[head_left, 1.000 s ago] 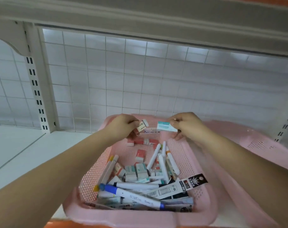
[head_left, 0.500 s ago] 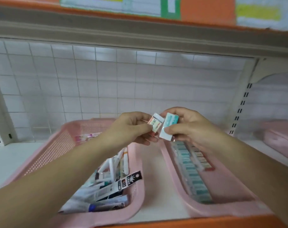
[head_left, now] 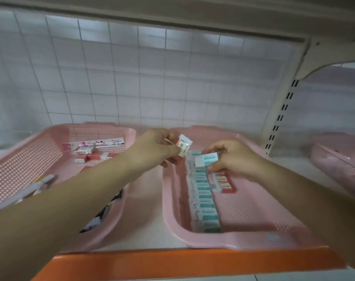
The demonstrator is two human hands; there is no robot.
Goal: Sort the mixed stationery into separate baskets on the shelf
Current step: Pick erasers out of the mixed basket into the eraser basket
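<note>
Hands parted since earlier: our right hand (head_left: 233, 158) pinches teal eraser (head_left: 205, 159) low over matching teal row (head_left: 203, 191) in right basket (head_left: 253, 238); left hand (head_left: 154, 148) pinches red-print eraser (head_left: 184, 146) alongside (red row (head_left: 225, 182) next, we judge).

Shelving fittings at the back, top and front
A white wire grid back panel (head_left: 144, 82) spans the rear. At its right end stands a cream upright (head_left: 282, 112) with paired dark slots, topped by a curved bracket (head_left: 322, 57). An upper shelf board (head_left: 172, 15) runs overhead; an orange edge strip (head_left: 193, 262) lines the front.
</note>
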